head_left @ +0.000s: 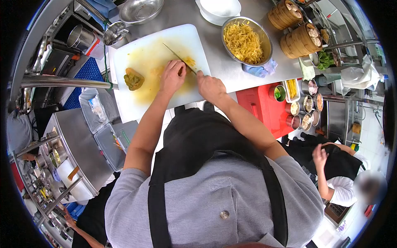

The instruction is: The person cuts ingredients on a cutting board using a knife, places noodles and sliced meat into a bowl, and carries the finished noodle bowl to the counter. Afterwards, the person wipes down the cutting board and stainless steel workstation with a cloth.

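My right hand (211, 87) is closed round the handle of a knife (178, 57), whose blade slants up and left over the white cutting board (194, 38). Beside the blade, my left hand (173, 77) presses down on the board with curled fingers. What lies under those fingers is hidden. A few yellow shreds (190, 61) lie just past the blade. On the board's left part sits a greenish-brown lump of what looks like pickled vegetable (133, 79). Yellow stains spread over the board's middle.
A metal bowl (268, 48) of yellow shreds (244, 41) stands right of the board, against a blue cloth (261, 68). Behind are a colander (140, 10), white bowls (220, 10) and bamboo steamers (295, 43). Small food tins flank a red box (264, 109). Co-workers stand at right and lower left.
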`<action>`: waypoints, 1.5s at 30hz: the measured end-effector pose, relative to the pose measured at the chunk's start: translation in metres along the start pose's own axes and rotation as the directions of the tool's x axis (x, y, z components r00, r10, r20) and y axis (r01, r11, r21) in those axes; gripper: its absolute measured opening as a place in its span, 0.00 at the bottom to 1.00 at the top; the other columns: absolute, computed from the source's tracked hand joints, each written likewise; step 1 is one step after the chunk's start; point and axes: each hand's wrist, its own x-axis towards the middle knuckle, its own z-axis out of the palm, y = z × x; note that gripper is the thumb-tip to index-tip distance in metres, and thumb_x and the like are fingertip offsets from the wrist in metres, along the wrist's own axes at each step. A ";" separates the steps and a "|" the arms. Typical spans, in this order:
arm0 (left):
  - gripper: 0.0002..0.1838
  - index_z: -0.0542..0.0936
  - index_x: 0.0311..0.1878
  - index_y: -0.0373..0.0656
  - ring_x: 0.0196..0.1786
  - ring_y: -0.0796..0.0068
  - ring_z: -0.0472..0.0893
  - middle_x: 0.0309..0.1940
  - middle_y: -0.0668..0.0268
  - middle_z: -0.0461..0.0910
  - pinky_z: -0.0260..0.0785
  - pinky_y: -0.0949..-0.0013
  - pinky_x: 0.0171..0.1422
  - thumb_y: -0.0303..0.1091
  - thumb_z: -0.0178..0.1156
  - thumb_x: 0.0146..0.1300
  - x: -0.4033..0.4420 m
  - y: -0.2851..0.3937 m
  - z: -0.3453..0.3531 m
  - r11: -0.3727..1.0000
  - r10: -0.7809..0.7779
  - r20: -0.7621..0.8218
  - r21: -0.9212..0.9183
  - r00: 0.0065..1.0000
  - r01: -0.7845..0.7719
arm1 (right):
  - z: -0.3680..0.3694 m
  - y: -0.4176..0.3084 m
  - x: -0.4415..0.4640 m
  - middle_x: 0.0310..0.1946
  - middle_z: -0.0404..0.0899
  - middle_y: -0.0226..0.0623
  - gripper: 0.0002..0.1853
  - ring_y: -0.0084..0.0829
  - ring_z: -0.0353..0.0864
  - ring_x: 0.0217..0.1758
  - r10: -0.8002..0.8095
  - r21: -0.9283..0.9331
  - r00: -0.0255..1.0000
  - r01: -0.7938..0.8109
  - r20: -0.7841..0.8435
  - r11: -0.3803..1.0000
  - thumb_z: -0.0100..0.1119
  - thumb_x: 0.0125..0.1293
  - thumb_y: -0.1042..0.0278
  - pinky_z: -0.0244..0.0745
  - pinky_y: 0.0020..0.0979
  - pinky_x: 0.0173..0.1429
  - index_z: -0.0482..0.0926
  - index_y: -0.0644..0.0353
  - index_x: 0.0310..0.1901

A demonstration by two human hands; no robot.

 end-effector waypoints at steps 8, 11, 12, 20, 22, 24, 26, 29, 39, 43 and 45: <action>0.06 0.80 0.37 0.39 0.47 0.53 0.80 0.41 0.58 0.82 0.74 0.57 0.52 0.22 0.65 0.57 0.001 0.001 0.004 1.000 0.008 -0.044 0.027 0.999 -0.007 | -0.056 -0.009 -0.059 0.34 0.87 0.54 0.10 0.50 0.90 0.39 0.005 -0.052 0.998 -0.002 0.060 0.999 0.48 0.68 0.74 0.86 0.45 0.45 0.72 0.68 0.47; 0.06 0.80 0.37 0.39 0.47 0.54 0.80 0.41 0.58 0.82 0.74 0.57 0.52 0.22 0.65 0.57 -0.001 0.000 0.005 1.000 -0.004 -0.066 0.005 0.998 0.005 | -0.040 -0.003 -0.059 0.34 0.87 0.55 0.10 0.51 0.90 0.39 0.025 -0.032 0.996 -0.023 0.084 0.999 0.48 0.68 0.74 0.86 0.44 0.44 0.72 0.68 0.48; 0.06 0.80 0.37 0.39 0.47 0.54 0.80 0.41 0.58 0.82 0.74 0.57 0.52 0.22 0.65 0.57 0.000 -0.002 0.004 1.000 0.002 -0.063 0.005 0.998 -0.002 | -0.025 -0.001 -0.049 0.34 0.87 0.55 0.10 0.51 0.90 0.39 0.030 -0.028 0.996 -0.028 0.080 0.999 0.48 0.68 0.74 0.86 0.44 0.44 0.72 0.68 0.48; 0.05 0.80 0.38 0.40 0.47 0.53 0.80 0.43 0.59 0.82 0.74 0.57 0.53 0.23 0.64 0.58 -0.001 -0.002 0.002 0.999 0.050 -0.058 0.002 0.997 -0.050 | -0.023 -0.001 -0.003 0.36 0.87 0.54 0.14 0.49 0.90 0.39 -0.086 -0.027 0.996 0.085 -0.017 0.996 0.47 0.69 0.73 0.85 0.45 0.42 0.73 0.70 0.52; 0.06 0.80 0.38 0.40 0.48 0.53 0.80 0.43 0.58 0.83 0.74 0.57 0.54 0.23 0.65 0.58 -0.002 0.001 0.001 1.000 0.028 -0.031 -0.006 0.999 -0.029 | -0.018 -0.002 -0.007 0.36 0.87 0.54 0.13 0.49 0.90 0.39 -0.063 -0.019 0.998 0.062 -0.023 0.998 0.47 0.69 0.73 0.85 0.45 0.42 0.72 0.70 0.52; 0.06 0.81 0.38 0.40 0.48 0.53 0.81 0.43 0.58 0.83 0.74 0.57 0.54 0.23 0.66 0.58 -0.003 0.001 -0.004 1.000 0.005 -0.009 0.001 1.000 -0.005 | -0.011 -0.004 -0.008 0.35 0.87 0.54 0.13 0.49 0.90 0.39 -0.053 -0.009 0.998 0.053 -0.032 0.999 0.48 0.68 0.73 0.85 0.45 0.41 0.72 0.70 0.51; 0.06 0.81 0.39 0.41 0.48 0.53 0.81 0.44 0.58 0.83 0.74 0.57 0.54 0.23 0.66 0.58 0.000 0.002 -0.006 0.999 0.036 -0.011 0.017 0.999 -0.036 | -0.002 -0.004 -0.008 0.34 0.87 0.54 0.12 0.50 0.90 0.39 -0.014 0.004 1.000 0.014 -0.002 1.000 0.50 0.67 0.73 0.85 0.46 0.41 0.71 0.69 0.50; 0.06 0.80 0.38 0.41 0.48 0.54 0.80 0.43 0.60 0.82 0.74 0.57 0.53 0.23 0.65 0.58 -0.003 0.001 -0.006 0.998 0.036 -0.080 -0.045 0.996 -0.039 | -0.004 -0.002 -0.020 0.33 0.87 0.54 0.11 0.51 0.90 0.38 0.012 0.000 1.000 -0.012 -0.013 1.000 0.52 0.67 0.73 0.85 0.46 0.41 0.70 0.67 0.48; 0.05 0.80 0.38 0.40 0.49 0.54 0.79 0.43 0.59 0.82 0.74 0.56 0.53 0.23 0.64 0.59 -0.001 -0.007 -0.003 1.000 0.027 -0.010 -0.009 1.000 -0.027 | -0.011 -0.006 -0.035 0.31 0.86 0.55 0.12 0.51 0.90 0.36 -0.004 -0.035 0.997 0.001 -0.079 0.999 0.52 0.67 0.72 0.85 0.46 0.40 0.71 0.68 0.49; 0.05 0.80 0.38 0.40 0.49 0.54 0.80 0.43 0.59 0.82 0.75 0.57 0.54 0.24 0.65 0.59 -0.002 -0.006 -0.001 1.000 0.018 -0.033 0.004 0.999 -0.018 | -0.019 -0.005 -0.050 0.31 0.86 0.55 0.11 0.51 0.89 0.34 -0.009 -0.037 0.997 0.006 -0.071 0.999 0.51 0.67 0.73 0.85 0.46 0.39 0.72 0.68 0.49; 0.05 0.81 0.38 0.40 0.49 0.54 0.80 0.43 0.59 0.82 0.75 0.57 0.54 0.25 0.65 0.59 -0.002 -0.005 -0.001 1.000 0.017 -0.044 0.003 0.999 -0.017 | -0.026 -0.004 -0.061 0.31 0.86 0.55 0.11 0.51 0.89 0.34 -0.021 -0.045 0.997 0.018 -0.075 0.999 0.51 0.67 0.73 0.85 0.46 0.38 0.72 0.68 0.49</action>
